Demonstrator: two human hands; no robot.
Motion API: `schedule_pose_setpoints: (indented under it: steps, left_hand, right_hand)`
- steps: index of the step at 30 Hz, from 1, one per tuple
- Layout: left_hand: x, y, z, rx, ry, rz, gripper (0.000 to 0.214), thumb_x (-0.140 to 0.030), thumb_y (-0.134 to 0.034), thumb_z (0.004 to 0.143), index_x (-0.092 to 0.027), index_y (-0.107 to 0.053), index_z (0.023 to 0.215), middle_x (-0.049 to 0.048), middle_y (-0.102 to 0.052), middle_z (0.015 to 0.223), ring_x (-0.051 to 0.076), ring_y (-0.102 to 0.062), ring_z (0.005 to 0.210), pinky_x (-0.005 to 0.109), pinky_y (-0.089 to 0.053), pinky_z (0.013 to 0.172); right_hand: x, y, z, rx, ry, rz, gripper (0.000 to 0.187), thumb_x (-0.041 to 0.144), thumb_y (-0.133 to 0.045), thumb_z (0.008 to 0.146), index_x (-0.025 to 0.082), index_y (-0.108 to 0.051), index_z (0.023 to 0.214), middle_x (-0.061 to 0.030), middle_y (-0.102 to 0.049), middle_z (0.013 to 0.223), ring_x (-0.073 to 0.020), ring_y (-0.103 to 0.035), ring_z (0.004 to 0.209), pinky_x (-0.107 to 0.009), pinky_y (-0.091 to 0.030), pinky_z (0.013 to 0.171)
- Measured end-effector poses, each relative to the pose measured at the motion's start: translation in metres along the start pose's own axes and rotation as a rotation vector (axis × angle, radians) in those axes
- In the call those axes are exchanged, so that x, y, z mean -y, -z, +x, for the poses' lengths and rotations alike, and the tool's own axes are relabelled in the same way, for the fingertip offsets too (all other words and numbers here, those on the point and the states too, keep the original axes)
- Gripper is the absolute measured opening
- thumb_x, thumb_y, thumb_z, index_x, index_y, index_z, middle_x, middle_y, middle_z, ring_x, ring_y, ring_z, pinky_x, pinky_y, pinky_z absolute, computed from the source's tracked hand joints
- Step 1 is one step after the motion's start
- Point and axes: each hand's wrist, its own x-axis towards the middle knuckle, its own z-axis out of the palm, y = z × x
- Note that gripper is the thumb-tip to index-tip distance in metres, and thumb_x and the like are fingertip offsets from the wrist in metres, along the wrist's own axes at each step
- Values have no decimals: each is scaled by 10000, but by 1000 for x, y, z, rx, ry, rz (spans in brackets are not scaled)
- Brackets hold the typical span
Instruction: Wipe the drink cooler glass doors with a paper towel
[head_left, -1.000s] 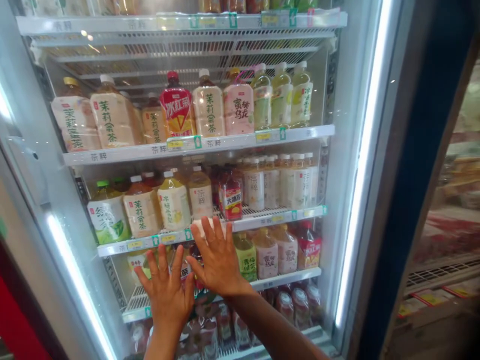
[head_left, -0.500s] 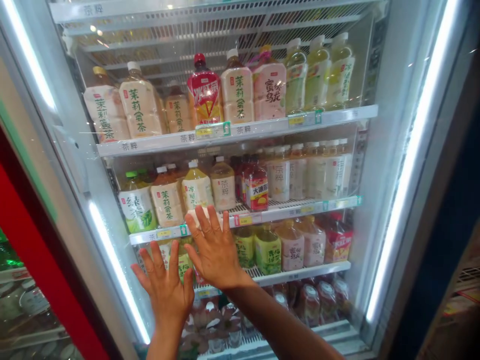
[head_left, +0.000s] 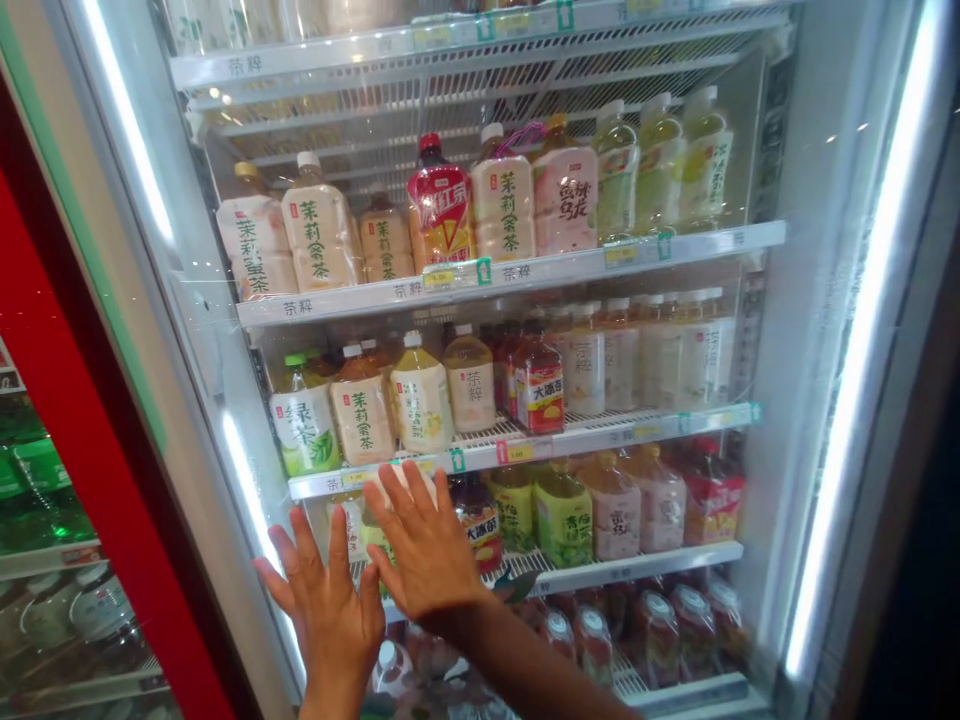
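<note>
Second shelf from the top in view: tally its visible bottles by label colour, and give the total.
Cream-label bottles: 4
Red-label bottle: 1
Pink-label bottle: 1
Yellow-green bottles: 3
Total: 9

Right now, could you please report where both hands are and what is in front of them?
Left hand and right hand open, fingers spread, flat on the clear glass cooler door. Nothing held. Tea bottles on white wire shelves behind the glass.
</note>
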Motion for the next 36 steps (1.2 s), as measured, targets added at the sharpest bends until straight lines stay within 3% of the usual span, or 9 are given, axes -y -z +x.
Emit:
schedule_pose_setpoints:
  steps: [3,8,10,15,17,22,29,34,36]
  left_hand:
    - [0,1,-4,7,6,0,715,-324,-474,1002,-355,-115,1620,68,12,1739,357,54,1596,730,8,1232]
    - [-7,3,7,-21,-17,3,704,-322,-460,1006,-334,-119,1623,73,28,1739,345,74,1596,714,28,1236]
    - [-13,3,12,-31,-44,-2,700,-327,-449,1010,-316,-116,1626,75,44,1738,333,90,1596,695,46,1242]
    - [-34,-3,14,-17,-98,-14,693,-332,-431,1013,-300,-114,1629,79,47,1738,318,94,1599,663,59,1252]
    - [-42,-7,15,-13,-111,-20,699,-332,-441,1009,-297,-120,1629,85,41,1738,322,89,1599,657,61,1253]
    - [-76,-20,38,-48,-175,-48,702,-358,-455,1003,-251,-154,1627,101,44,1737,318,97,1598,612,85,1261]
    - [-135,-32,68,-66,-273,-103,677,-452,-420,1008,-284,-187,1621,68,36,1739,322,87,1599,611,87,1262]
    - [-155,-33,84,-67,-264,-87,684,-415,-467,997,-321,-191,1617,45,15,1740,322,66,1600,619,86,1263]
    - [-163,-36,87,-57,-256,-67,701,-411,-495,989,-336,-188,1615,44,6,1738,326,52,1601,635,72,1262]
  right_hand:
    - [7,-7,-29,-1,42,31,628,374,-590,958,161,-460,1535,-21,-305,1679,-260,-113,1599,-489,6,1324]
    - [-7,6,35,-40,18,4,703,438,-574,977,122,-381,1575,-73,-257,1697,-276,24,1604,-509,75,1306]
    - [-13,10,42,-43,-9,-3,715,432,-573,978,118,-360,1584,-83,-235,1703,-280,32,1603,-516,62,1306]
    - [-20,9,-34,4,-31,29,646,402,-573,969,146,-440,1547,-40,-332,1669,-277,-110,1598,-499,9,1322]
    - [-35,15,-37,-12,-39,23,651,416,-556,981,148,-420,1558,-40,-327,1670,-276,-126,1597,-502,-4,1322]
    - [-89,46,20,-90,-144,-64,765,418,-511,1012,160,-170,1646,-96,-157,1717,-299,-17,1603,-598,-87,1295]
    - [-123,57,-45,-102,-151,-147,799,298,-465,1002,145,-28,1654,-70,50,1729,-302,17,1600,-535,-21,1302]
    - [-194,99,1,-146,-245,-177,823,415,-442,1038,210,71,1649,-71,125,1719,-334,59,1594,-640,-121,1271]
    - [-205,107,2,-155,-251,-164,818,416,-434,1043,216,79,1647,-70,131,1719,-342,57,1593,-656,-129,1265]
